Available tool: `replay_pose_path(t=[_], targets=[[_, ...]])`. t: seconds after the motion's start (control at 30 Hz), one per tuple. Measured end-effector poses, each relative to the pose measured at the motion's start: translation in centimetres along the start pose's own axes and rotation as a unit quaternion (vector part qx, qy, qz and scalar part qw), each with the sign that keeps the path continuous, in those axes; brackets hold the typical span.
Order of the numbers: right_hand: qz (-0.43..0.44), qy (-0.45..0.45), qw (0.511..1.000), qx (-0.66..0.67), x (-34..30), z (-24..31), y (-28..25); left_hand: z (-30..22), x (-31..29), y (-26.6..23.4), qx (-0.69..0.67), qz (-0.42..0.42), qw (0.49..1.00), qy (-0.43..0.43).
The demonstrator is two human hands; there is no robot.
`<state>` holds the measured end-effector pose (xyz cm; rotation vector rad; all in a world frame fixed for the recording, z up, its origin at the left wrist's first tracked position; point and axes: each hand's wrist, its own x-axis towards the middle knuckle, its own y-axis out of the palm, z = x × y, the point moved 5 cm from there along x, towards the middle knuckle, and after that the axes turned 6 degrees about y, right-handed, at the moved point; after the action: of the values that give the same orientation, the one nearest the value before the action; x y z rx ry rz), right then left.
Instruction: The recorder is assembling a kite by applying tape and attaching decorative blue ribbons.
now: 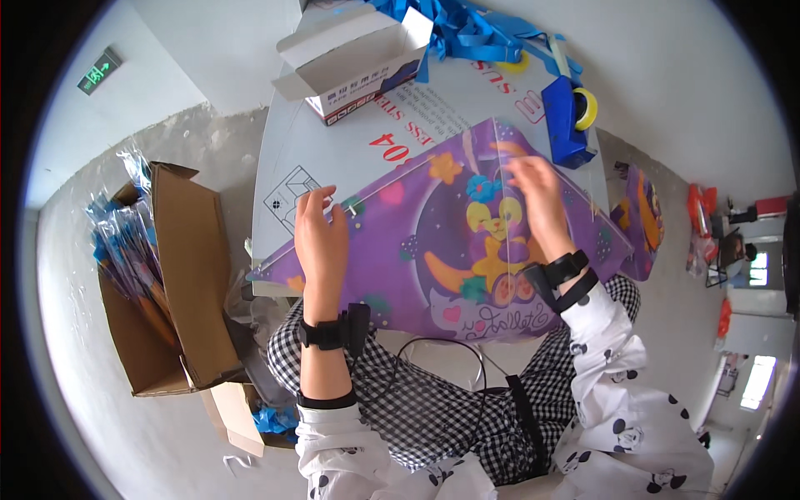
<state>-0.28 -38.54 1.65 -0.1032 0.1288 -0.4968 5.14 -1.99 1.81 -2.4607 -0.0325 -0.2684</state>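
Note:
A purple kite (392, 267) with a cartoon animal, a moon and stars printed on it lies across the table edge and my lap. Thin rods run along its two slanted edges and down its middle. My left hand (321, 242) is raised over the kite's left edge, beside a small pale fitting (352, 210) on the rod. Its thumb and fingers are apart and nothing shows between them. Over the upper right part, my right hand (537, 196) reaches toward the middle rod near the tip, fingers stretched and slightly blurred. Whether those fingertips touch the kite is unclear.
On the table (283, 154) stand an open white carton (358, 92) and a blue tape dispenser (567, 125). Blue ribbons (467, 33) pile up behind. A cardboard box (200, 275) of wrapped kites (125, 242) stands left; another purple kite (642, 217) is at right.

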Motion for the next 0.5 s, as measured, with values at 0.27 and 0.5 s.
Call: replay_pose_path(t=[0.27,0.5], targets=[[0.165,0.132,0.977,-0.035,-3.6,-0.2,19.1,1.4,0.4,1.9,-0.002,0.042,0.998,-0.041],[0.139,0.141,0.977,-0.075,-3.8,-1.4,20.5,1.8,0.0,2.3,0.038,0.032,0.998,-0.024]])
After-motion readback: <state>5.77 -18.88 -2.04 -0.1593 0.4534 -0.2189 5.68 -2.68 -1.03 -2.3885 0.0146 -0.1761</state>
